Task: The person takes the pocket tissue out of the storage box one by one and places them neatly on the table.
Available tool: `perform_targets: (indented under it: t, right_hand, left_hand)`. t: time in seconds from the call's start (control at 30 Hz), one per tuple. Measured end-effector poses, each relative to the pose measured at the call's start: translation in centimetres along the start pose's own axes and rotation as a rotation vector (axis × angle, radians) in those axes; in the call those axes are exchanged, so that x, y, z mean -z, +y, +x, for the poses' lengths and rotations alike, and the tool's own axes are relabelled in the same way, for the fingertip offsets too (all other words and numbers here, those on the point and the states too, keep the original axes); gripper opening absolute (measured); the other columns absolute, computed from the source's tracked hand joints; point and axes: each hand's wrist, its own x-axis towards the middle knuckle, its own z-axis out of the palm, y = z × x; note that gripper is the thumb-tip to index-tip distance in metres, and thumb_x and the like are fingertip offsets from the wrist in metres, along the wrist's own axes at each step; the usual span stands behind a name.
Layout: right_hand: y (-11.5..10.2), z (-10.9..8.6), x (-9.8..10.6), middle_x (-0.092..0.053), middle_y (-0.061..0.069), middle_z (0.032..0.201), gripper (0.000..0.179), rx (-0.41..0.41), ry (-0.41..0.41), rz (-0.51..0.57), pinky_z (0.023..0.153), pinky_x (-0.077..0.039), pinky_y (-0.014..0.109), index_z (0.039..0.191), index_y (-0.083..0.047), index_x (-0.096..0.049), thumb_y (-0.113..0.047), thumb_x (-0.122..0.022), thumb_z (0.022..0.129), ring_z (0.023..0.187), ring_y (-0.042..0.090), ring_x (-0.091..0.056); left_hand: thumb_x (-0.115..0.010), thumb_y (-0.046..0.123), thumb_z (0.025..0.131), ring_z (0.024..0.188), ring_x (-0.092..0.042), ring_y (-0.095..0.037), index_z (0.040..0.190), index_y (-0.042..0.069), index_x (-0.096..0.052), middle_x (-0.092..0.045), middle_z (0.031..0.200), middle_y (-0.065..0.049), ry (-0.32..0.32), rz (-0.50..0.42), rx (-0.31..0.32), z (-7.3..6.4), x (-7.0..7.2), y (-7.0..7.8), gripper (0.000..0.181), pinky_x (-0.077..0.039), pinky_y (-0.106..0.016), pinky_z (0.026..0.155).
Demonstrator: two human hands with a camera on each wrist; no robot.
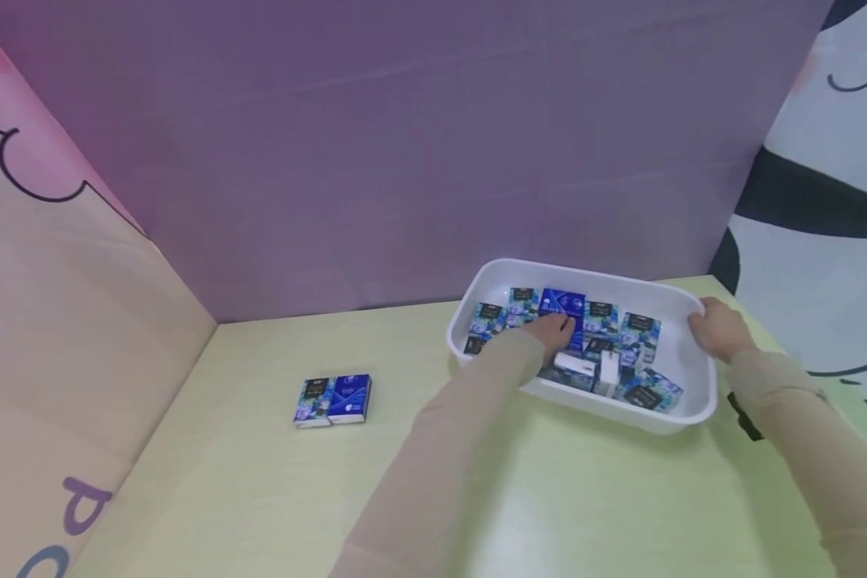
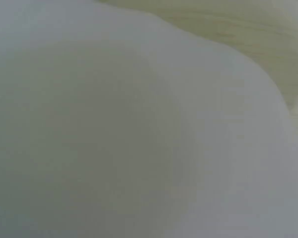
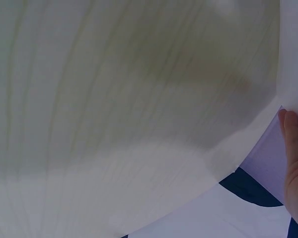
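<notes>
A white plastic tub stands at the back right of the table, with several small blue and floral-printed packs inside that look like pocket tissues. My left hand reaches over the near rim, fingers bent down over a plain blue pack among them. Whether it pinches that pack I cannot tell. At the tub's right end my right hand grips the rim. Fingers lie along the tub's outer wall in the right wrist view. The tub's pale wall, blurred, fills most of the left wrist view.
Two packs, one floral and one blue, lie side by side on the pale wood-grain table, left of the tub. A purple wall rises behind, with printed panels on both sides. A dark strip shows beside the right forearm.
</notes>
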Motion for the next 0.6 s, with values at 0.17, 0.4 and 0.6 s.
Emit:
perform_targets:
  t: [0.17,0.4,0.6]
  right_hand:
    - [0.1,-0.2,0.0,-0.044,0.041,0.108,0.052,0.000,0.002,0.000,0.083,-0.046,0.058,0.125,0.025,-0.027,-0.015,-0.029,0.092,0.094,0.051,-0.051]
    - [0.3,-0.3,0.0,-0.046,0.041,0.107,0.052,0.005,0.011,-0.002,0.081,-0.047,0.056,0.124,0.025,-0.027,-0.015,-0.030,0.091,0.092,0.051,-0.052]
    - [0.1,-0.1,0.0,-0.046,0.040,0.107,0.052,0.017,0.028,-0.017,0.083,-0.045,0.058,0.124,0.024,-0.029,-0.015,-0.031,0.089,0.092,0.050,-0.051]
  left_hand:
    - [-0.013,0.040,0.100,0.140,-0.014,-0.005,0.148,0.023,-0.014,-0.015,0.153,0.009,0.067,-0.275,0.058,-0.4,0.0,0.3,0.050,-0.011,-0.019,0.115]
    - [-0.032,0.010,0.098,0.142,-0.004,-0.014,0.148,0.015,-0.001,-0.003,0.155,-0.003,0.004,0.198,-0.072,0.3,-0.2,0.4,0.060,-0.007,-0.025,0.116]
    - [-0.038,0.006,0.095,0.142,-0.002,-0.016,0.148,0.016,0.001,0.000,0.155,-0.004,-0.005,0.265,-0.088,1.2,-0.2,0.2,0.067,-0.006,-0.026,0.116]
